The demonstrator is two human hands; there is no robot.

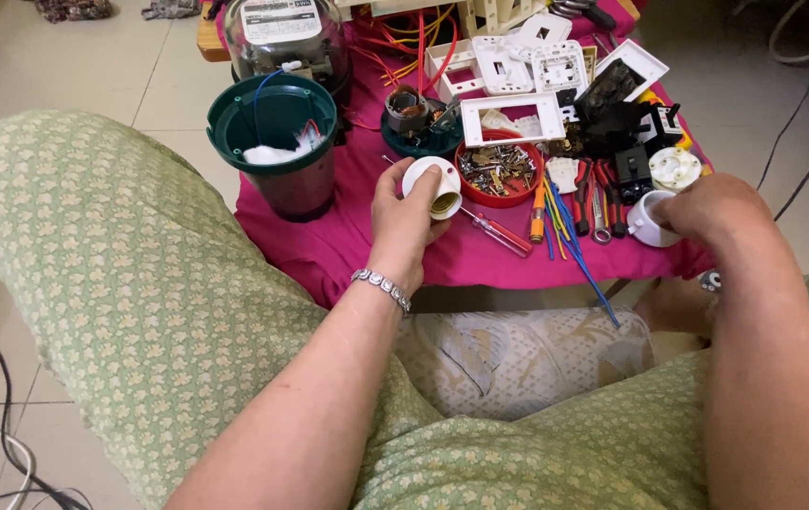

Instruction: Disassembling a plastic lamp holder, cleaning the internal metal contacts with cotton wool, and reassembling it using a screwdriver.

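Observation:
My left hand [402, 222] holds a white round lamp holder [434, 186] with a brass thread inside, raised over the pink cloth [348, 241]. A bracelet sits on that wrist. My right hand [711, 210] grips a white cap-shaped fitting part [648, 220] at the right edge of the cloth. Between the hands lie a red-handled screwdriver [497, 232], an orange screwdriver [537, 212] and red-handled pliers [595, 194].
A red dish of small metal parts [499, 173] sits behind the lamp holder. White switch plates [513, 118] and black parts [617, 127] lie further back. A dark green bucket [277, 142] stands left, a glass-domed meter [281, 38] behind it. Blue and yellow wires [574, 250] trail off the cloth.

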